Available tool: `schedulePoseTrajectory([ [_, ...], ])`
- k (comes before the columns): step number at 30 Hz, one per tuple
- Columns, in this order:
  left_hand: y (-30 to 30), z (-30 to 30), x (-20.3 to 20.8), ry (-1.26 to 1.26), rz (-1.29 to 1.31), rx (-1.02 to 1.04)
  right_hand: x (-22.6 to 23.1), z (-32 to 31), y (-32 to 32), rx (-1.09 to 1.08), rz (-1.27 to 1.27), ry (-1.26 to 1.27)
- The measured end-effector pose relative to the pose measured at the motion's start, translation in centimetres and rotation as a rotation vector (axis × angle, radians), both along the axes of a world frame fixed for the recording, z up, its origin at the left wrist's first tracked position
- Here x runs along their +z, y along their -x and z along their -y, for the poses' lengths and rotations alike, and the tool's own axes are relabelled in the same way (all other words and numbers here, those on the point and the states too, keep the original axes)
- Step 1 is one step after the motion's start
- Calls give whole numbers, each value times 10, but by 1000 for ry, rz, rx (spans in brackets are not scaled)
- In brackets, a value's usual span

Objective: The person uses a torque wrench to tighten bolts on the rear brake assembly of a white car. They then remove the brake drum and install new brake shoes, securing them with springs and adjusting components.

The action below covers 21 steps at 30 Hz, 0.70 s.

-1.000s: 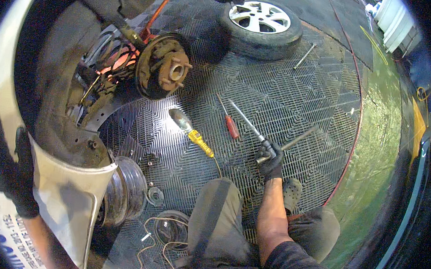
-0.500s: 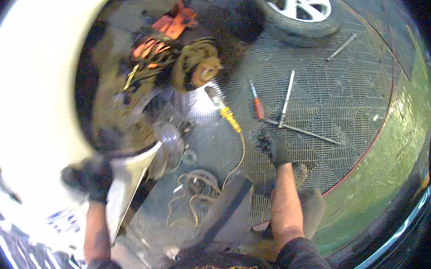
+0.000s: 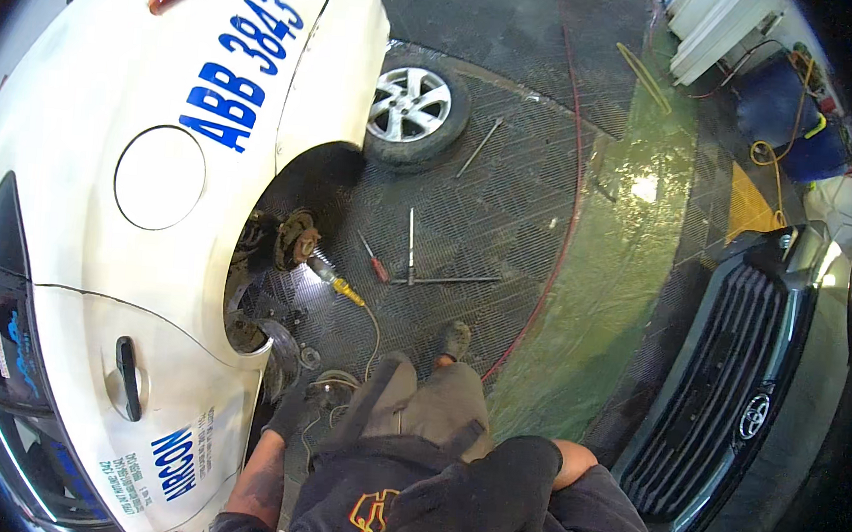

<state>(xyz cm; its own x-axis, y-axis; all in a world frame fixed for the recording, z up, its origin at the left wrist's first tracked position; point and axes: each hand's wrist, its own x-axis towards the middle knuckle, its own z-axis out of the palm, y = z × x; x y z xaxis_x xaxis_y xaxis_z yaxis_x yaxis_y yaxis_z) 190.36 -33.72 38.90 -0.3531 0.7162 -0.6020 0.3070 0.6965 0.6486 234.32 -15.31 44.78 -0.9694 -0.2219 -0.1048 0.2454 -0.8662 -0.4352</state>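
My left hand [image 3: 286, 415], in a black glove, hangs low beside the white car's lower body [image 3: 227, 420]. Its fingers blend into the dark floor, so their shape is unclear. Bent up across my chest is my right hand [image 3: 495, 483], also black-gloved and close to the camera; I cannot make out whether it holds anything. Ahead, the bare wheel hub [image 3: 297, 240] shows in the car's wheel arch. A lit yellow work light [image 3: 347, 291] lies by it, trailing a cord. Farther right are a red-handled screwdriver [image 3: 378, 270], a metal bar [image 3: 411, 245] and a long dark bar [image 3: 459, 281].
A removed wheel [image 3: 412, 117] lies beyond the hub, with another metal rod [image 3: 479, 146] near it. A red hose [image 3: 572, 177] crosses the grid floor beside a wet green strip [image 3: 581, 316]. A dark car's grille [image 3: 709, 385] stands at right.
My view has risen and swung back, showing more of the car and floor. My left hand has come off the white panel; my right hand has drawn from over the tools to my chest.
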Motion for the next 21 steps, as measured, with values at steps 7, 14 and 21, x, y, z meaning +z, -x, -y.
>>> schedulePoseTrajectory([
  [7,-43,-106,38,163,-148,-295,98,-72,-22,134,-186,-170],
  [14,-3,-174,-11,126,-225,-59,131,-212,-7,144,-255,-262],
  [21,4,-318,-89,149,-181,-102,167,-421,60,124,-284,-385],
])
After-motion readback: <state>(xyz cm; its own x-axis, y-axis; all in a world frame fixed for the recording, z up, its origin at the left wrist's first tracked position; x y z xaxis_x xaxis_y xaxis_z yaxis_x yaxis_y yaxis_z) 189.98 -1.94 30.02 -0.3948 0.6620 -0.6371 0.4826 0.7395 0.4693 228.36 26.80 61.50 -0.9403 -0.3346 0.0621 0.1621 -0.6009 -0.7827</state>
